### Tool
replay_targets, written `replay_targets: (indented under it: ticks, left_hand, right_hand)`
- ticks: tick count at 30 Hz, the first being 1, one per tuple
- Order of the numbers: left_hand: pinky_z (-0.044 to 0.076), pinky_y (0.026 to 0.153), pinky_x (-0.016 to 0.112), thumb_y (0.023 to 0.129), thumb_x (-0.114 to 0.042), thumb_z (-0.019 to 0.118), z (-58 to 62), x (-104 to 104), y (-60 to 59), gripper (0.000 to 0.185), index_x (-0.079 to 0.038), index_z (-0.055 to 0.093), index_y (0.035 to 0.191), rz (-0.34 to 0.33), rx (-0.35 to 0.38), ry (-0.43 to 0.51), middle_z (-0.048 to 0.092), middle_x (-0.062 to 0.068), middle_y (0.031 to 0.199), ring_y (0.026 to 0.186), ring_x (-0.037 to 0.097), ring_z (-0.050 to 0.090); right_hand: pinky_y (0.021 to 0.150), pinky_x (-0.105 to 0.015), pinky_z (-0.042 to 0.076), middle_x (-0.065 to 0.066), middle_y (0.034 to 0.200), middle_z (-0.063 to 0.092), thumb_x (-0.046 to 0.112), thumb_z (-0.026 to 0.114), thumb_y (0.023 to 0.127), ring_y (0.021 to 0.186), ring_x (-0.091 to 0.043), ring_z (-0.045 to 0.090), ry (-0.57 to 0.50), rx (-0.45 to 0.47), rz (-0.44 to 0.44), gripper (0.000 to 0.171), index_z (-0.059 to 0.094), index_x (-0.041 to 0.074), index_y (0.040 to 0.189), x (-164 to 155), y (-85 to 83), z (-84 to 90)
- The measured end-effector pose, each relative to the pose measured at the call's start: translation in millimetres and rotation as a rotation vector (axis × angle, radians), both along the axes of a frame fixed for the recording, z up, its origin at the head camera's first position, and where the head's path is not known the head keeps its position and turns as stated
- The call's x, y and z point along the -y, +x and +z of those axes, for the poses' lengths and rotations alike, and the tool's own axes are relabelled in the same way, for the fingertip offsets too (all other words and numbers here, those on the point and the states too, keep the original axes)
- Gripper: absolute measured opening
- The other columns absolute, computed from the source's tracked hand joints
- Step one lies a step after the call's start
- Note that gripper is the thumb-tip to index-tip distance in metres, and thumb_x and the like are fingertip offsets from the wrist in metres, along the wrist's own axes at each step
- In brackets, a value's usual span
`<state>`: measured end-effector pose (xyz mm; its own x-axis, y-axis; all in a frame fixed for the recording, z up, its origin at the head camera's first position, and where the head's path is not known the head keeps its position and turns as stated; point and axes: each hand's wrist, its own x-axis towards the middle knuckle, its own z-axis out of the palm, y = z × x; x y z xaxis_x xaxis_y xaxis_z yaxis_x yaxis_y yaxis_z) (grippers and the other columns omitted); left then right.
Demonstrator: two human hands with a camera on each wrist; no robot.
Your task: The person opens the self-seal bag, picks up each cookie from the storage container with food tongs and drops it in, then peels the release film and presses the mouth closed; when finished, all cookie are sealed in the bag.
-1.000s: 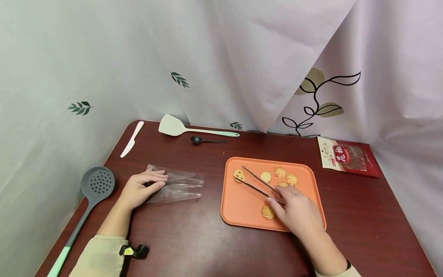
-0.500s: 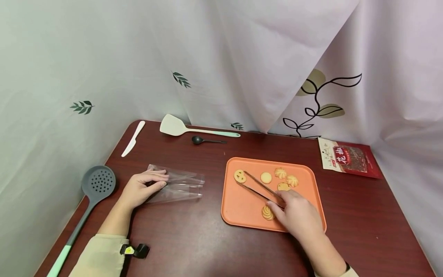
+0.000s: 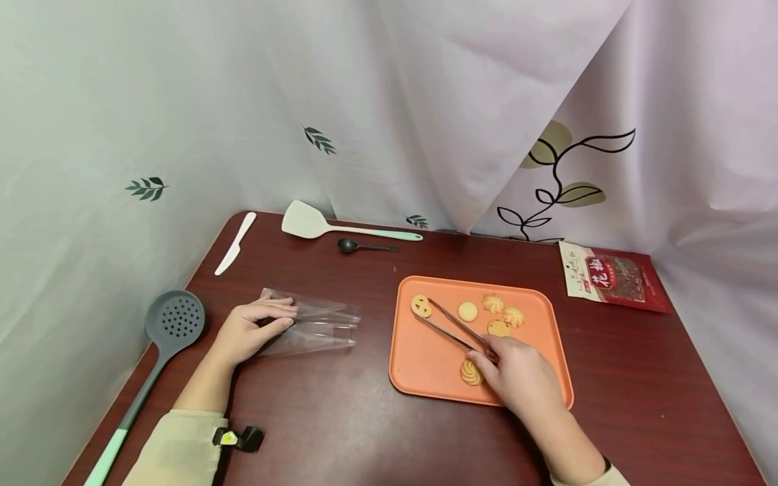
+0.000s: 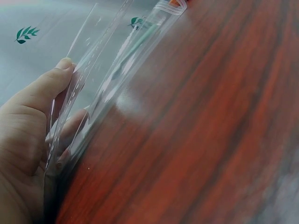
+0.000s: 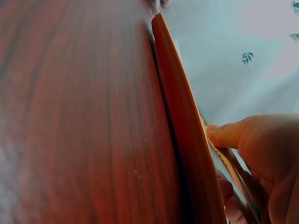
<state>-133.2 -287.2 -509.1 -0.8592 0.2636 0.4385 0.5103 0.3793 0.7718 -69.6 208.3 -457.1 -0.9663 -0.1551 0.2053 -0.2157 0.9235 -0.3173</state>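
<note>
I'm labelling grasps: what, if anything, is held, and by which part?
Right hand: tongs, by the end opposite the tips. Left hand: clear bag, by the end farthest from the tray.

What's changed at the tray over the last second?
The tongs drew back slightly: one arm lay across the pretzel-shaped cookie; now the tips sit at its near edge. Nothing was taken up or let go: the right hand keeps the tongs, the left hand the clear bag.

Looks like a curtained-off nook, can't tell whether home or studio: pale leaf-print fabric curtain (image 3: 389,101) hangs by the back and side edges of a red-brown wood-grain table (image 3: 340,418).
</note>
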Motion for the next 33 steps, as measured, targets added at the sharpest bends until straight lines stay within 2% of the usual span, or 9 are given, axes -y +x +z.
replay_targets:
  ticks: [6,11,15,22,28,33]
  left_hand:
    - [0.026,0.129,0.036,0.081,0.016,0.083,0.4,0.4,0.9,0.030,-0.007,0.086,0.101,0.001,0.003,0.007,0.080,0.015,0.108,0.121,0.009,0.069]
    - [0.026,0.129,0.036,0.081,0.018,0.082,0.3,1.8,3.0,0.032,-0.007,0.086,0.101,0.003,-0.002,0.015,0.080,0.015,0.107,0.122,0.007,0.069]
    - [0.026,0.129,0.039,0.081,0.018,0.083,-0.1,1.4,1.4,0.032,-0.007,0.086,0.101,0.000,-0.003,0.009,0.080,0.017,0.108,0.122,0.007,0.069]
    - [0.025,0.129,0.042,0.081,0.018,0.083,1.7,0.7,0.7,0.032,-0.006,0.086,0.101,-0.003,0.006,0.013,0.079,0.018,0.109,0.121,0.010,0.070]
    - [0.026,0.129,0.037,0.081,0.016,0.084,1.3,-0.3,0.7,0.031,-0.007,0.086,0.101,0.005,0.011,0.005,0.080,0.017,0.110,0.119,0.009,0.071]
    - [0.026,0.129,0.039,0.080,0.017,0.084,1.2,0.3,1.3,0.031,-0.006,0.086,0.101,-0.001,0.009,0.019,0.079,0.018,0.110,0.119,0.011,0.071]
  right_hand:
    - [0.058,-0.044,0.055,0.005,0.085,0.074,0.039,0.089,0.089,0.073,-0.018,0.069,-0.011,-0.066,0.042,0.030,0.081,0.018,0.108,0.0,-0.8,-1.6]
    - [0.060,-0.042,0.059,0.005,0.090,0.077,0.039,0.091,0.087,0.075,-0.015,0.073,-0.038,-0.190,0.164,0.034,0.083,0.017,0.111,4.4,-0.8,-3.9]
    - [0.064,-0.045,0.063,0.001,0.097,0.080,0.039,0.091,0.085,0.082,-0.019,0.077,-0.047,-0.258,0.227,0.039,0.083,0.014,0.114,10.3,1.6,-4.3]
    - [0.067,-0.043,0.065,0.000,0.101,0.081,0.040,0.092,0.085,0.089,-0.018,0.079,-0.057,-0.267,0.294,0.041,0.083,0.014,0.116,29.7,4.2,-0.9]
    - [0.064,-0.040,0.064,0.003,0.099,0.080,0.043,0.089,0.088,0.084,-0.017,0.078,0.007,-0.271,0.340,0.038,0.081,0.015,0.113,49.0,3.9,3.4]
    - [0.063,-0.040,0.063,0.003,0.097,0.079,0.045,0.086,0.090,0.082,-0.017,0.077,0.051,-0.253,0.366,0.037,0.080,0.015,0.111,64.9,0.1,8.7]
